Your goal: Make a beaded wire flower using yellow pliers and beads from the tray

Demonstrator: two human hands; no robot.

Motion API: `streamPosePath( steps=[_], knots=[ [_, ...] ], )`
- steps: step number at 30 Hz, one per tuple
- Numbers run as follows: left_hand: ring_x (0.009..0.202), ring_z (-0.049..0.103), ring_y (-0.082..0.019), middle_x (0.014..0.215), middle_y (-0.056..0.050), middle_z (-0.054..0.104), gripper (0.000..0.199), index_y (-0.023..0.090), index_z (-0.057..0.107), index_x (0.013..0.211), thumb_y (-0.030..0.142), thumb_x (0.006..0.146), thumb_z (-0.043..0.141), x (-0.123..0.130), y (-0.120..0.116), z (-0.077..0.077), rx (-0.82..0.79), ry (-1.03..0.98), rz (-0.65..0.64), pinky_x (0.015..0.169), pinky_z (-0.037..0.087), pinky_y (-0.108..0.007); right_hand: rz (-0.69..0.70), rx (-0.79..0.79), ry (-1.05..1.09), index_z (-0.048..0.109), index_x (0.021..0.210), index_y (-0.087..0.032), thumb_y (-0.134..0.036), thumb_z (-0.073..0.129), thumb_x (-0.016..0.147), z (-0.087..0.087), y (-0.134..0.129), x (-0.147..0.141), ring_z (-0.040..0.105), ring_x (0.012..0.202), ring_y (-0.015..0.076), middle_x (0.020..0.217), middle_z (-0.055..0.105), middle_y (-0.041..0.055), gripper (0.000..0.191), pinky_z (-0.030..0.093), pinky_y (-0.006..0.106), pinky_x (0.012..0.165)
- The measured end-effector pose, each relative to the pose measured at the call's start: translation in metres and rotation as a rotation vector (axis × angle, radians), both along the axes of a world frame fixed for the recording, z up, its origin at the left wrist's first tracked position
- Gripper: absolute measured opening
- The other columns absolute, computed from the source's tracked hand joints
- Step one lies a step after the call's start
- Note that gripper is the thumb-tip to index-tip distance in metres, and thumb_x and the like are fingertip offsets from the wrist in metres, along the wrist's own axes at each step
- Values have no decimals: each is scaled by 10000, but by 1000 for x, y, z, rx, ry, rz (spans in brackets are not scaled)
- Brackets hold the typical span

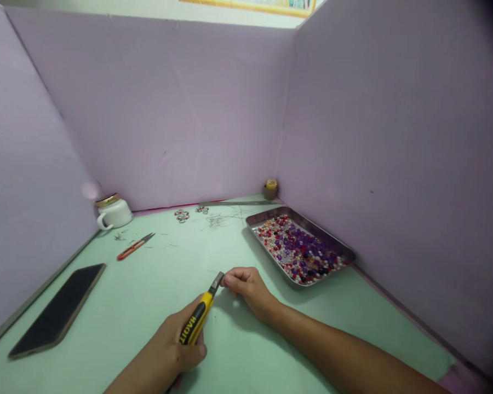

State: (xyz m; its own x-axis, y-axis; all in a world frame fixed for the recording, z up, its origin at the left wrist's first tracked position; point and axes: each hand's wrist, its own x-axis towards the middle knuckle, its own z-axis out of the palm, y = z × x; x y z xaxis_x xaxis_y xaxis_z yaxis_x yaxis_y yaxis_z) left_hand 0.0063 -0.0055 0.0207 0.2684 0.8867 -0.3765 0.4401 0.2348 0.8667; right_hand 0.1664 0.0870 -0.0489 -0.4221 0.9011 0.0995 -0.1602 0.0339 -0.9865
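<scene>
My left hand (176, 339) is wrapped round the yellow and black handles of a pair of pliers (203, 309), whose metal jaws point up and away from me. Right at the jaws, my right hand (248, 287) is closed in a pinch, thumb against forefinger. Whatever lies between those fingertips is too small to make out. A very thin line, perhaps wire, shows faintly beside the jaws. To the right of my right hand lies a metal tray (267, 260) of mixed beads (308, 246), mostly purple, red, white and black.
Thread snips (135, 247) with orange handles and a dark phone (57, 309) lie on the left. A lidded white mug (115, 212) stands behind them. Beaded pieces (182, 215), loose wires (217, 220), a metal ruler (238, 203) and a small pot (270, 190) sit along the back. Panels enclose the table.
</scene>
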Motion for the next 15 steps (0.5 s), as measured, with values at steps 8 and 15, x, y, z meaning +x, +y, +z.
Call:
streamPosePath(
  steps=[8, 15],
  knots=[
    [412, 336, -58, 589, 81, 408, 121, 197, 433, 753, 140, 648, 450, 5, 0, 6, -51, 15, -18, 360, 304, -178, 4, 5, 1, 638, 631, -116, -377, 573, 689, 0, 0, 0, 309, 469, 78, 461, 412, -34, 275, 234, 222, 478],
    [415, 341, -58, 576, 83, 402, 124, 194, 428, 726, 116, 630, 443, 3, -1, 2, -20, 8, -12, 364, 308, -178, 9, 9, 7, 650, 651, -120, -389, 578, 687, -3, 1, 0, 318, 475, 78, 495, 463, -22, 280, 242, 218, 471]
  ],
)
